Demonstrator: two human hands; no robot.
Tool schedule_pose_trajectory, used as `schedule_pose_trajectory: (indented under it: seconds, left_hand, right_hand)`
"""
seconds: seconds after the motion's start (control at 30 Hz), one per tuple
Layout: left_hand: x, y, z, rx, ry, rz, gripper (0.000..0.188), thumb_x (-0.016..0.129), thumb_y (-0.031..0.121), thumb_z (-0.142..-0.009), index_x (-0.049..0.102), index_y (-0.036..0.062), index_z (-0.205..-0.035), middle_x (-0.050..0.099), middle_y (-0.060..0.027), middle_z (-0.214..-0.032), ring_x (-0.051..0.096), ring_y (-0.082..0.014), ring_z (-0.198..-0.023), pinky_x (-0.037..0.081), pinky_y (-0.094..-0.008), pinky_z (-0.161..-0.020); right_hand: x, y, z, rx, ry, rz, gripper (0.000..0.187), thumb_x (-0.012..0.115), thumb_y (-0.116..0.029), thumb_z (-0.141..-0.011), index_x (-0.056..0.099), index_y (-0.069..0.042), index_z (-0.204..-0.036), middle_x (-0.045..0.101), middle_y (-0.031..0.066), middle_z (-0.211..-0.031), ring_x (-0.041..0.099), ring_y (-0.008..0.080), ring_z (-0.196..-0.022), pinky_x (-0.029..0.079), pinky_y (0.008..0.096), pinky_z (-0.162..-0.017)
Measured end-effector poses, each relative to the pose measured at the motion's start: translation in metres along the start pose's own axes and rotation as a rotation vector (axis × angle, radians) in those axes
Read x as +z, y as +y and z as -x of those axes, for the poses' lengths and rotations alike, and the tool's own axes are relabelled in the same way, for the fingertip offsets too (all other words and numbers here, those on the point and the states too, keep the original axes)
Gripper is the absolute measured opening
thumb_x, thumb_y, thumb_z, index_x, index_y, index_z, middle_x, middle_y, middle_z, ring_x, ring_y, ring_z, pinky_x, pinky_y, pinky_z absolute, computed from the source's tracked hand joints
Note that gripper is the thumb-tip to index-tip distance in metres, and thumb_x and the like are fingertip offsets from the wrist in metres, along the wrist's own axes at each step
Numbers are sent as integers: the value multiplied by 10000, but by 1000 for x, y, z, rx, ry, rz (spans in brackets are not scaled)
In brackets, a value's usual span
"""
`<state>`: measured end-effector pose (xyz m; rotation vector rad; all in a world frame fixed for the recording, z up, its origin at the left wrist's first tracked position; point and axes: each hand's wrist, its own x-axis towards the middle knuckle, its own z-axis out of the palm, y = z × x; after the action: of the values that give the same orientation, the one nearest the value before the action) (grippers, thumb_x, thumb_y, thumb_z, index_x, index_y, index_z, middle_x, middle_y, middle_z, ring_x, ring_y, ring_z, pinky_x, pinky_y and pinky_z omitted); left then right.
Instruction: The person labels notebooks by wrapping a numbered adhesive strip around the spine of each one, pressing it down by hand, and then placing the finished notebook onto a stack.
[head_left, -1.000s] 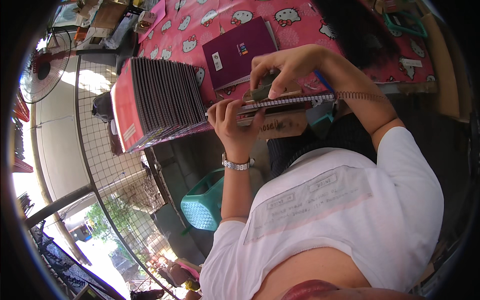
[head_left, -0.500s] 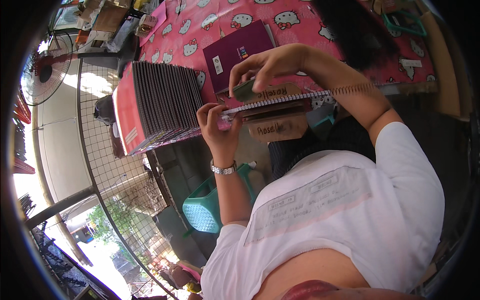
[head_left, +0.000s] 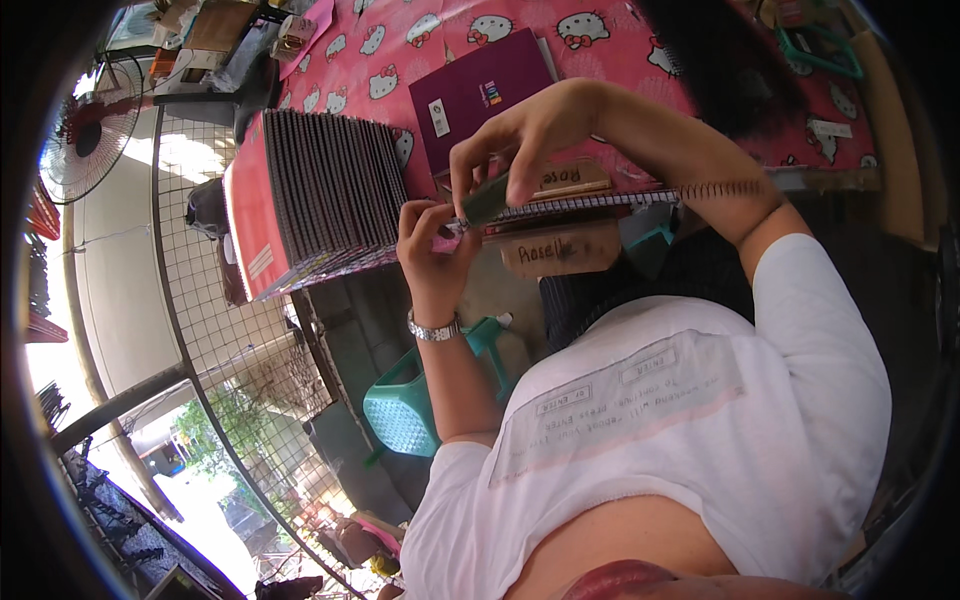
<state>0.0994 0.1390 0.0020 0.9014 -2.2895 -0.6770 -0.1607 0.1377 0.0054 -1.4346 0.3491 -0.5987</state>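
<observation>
A spiral-bound notebook is held edge-up over the table's near edge, its wire coil running right past the pages toward my right forearm. My left hand, with a metal watch at the wrist, pinches the notebook's left end. My right hand grips a small dark green tool from above, its tip at the coil's left end by my left fingertips. The tool's exact kind is hard to make out. Brown boards with handwriting stand on both sides of the notebook, the nearer board showing most.
A tall stack of spiral notebooks stands to the left on the pink-covered table. Behind my hands lies a purple notebook. A heap of black coils is at the far right. Below sits a teal stool; a fan is left.
My right hand has lowered slightly and turned the green tool down to the coil's end beside my left fingers. My left hand has shifted slightly left.
</observation>
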Motion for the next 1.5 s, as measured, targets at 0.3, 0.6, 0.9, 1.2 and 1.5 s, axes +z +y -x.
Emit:
schedule_pose_trajectory:
  seconds: [0.3,0.6,0.9,1.2,1.5]
  left_hand:
    - [-1,-4,0,45,5,52,342,770,-57,-647,627,13,-950,576,-80,-934,604,-177,-815,506,-286,-682]
    - [-3,-8,-1,-44,-4,198,321,746,-86,-679,610,-4,-957,590,-67,-935,613,-151,-846,510,-268,-737]
    - [-4,-9,-16,-199,-9,404,229,698,-53,-817,623,-2,-1027,623,-24,-947,597,-88,-822,484,-229,-723]
    - [-19,-64,-26,-313,-133,579,159,676,2,-889,619,5,-1037,630,-18,-961,565,-57,-735,456,-203,-669]
    - [-5,-64,-30,-289,-51,739,170,686,-4,-889,625,12,-1048,631,22,-914,545,-27,-800,426,-179,-672]
  right_hand:
    - [-4,-3,-8,73,97,177,505,776,-301,-762,640,-42,-1173,574,43,-1111,529,147,-1053,397,308,-932]
    - [6,-12,-12,-57,38,-9,533,784,-366,-746,649,-78,-1174,601,74,-1046,543,206,-1097,414,355,-956]
    - [-56,105,132,841,1139,1332,474,714,-335,-806,624,-242,-1262,578,86,-1320,444,309,-1298,344,476,-1062]
    - [119,150,166,635,1125,1483,667,697,-283,-841,438,-50,-1410,424,193,-1432,411,361,-1329,339,468,-1105]
    - [136,38,136,-490,1845,335,624,491,-301,-899,386,-46,-1458,486,99,-1341,500,195,-1114,400,364,-993]
